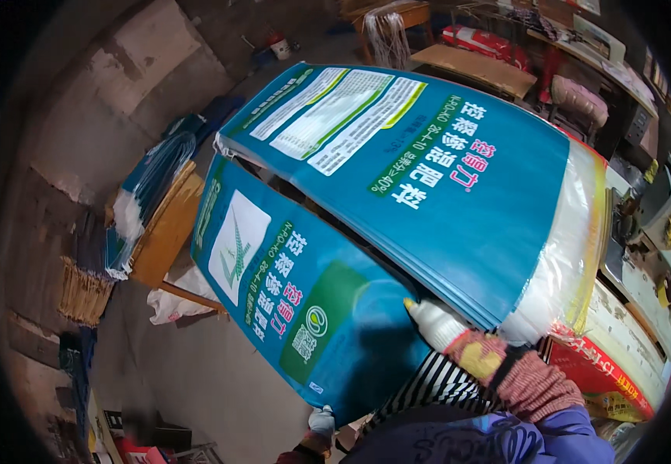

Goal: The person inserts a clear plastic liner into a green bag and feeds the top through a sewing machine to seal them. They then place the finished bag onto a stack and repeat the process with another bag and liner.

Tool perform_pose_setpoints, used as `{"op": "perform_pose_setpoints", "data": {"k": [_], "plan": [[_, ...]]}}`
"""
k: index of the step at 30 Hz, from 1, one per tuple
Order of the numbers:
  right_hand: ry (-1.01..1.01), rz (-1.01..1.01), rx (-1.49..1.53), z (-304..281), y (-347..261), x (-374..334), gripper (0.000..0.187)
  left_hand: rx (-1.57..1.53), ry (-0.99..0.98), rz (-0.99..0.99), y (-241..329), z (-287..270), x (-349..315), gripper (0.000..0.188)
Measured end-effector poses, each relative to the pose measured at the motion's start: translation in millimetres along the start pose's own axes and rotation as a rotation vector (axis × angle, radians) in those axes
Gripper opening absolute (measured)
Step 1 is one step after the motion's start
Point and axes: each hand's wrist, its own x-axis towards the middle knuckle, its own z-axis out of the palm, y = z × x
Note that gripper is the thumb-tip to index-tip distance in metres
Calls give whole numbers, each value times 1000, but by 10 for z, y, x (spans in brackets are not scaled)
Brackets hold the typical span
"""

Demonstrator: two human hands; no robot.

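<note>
A flat blue-green sack [335, 298] with a white panel and a darker green patch hangs at a slant in front of me. My left hand [321, 420], in a whitish glove, pinches its lower near corner. Gripping its other near corner is my right hand [437, 325], also in a white glove, with yellow on a fingertip. Just beyond lies a neat stack of similar blue sacks [474, 216], its near edge right beside my right hand. A dark shadow falls across the held sack's near end.
Clear plastic wrap [563, 255] covers the stack's right end. Left of the held sack, a wooden bench [167, 232] carries more blue sacks [161, 166]. Sewing equipment [602, 39] and a padded seat [579, 100] stand far right. A red-and-white bundle [606, 371] lies at near right.
</note>
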Motion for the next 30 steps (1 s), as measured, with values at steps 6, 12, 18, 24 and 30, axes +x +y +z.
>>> {"op": "perform_pose_setpoints", "data": {"k": [6, 12, 18, 24, 30], "plan": [[751, 48, -1410, 1076, 318, 888, 35, -684, -167, -543, 198, -109, -45, 33], [504, -249, -995, 1415, 484, 671, 20, -327, -458, -428, 385, -205, 146, 27], [472, -295, -858, 1256, 360, 718, 19, -465, -408, -389, 423, -127, 382, 20], [399, -298, -605, 982, 395, 534, 19, -517, -283, -256, 412, 67, 496, 31], [262, -185, -81, 451, 444, -1, 21, -603, -509, -508, 438, -205, 611, 28]]}}
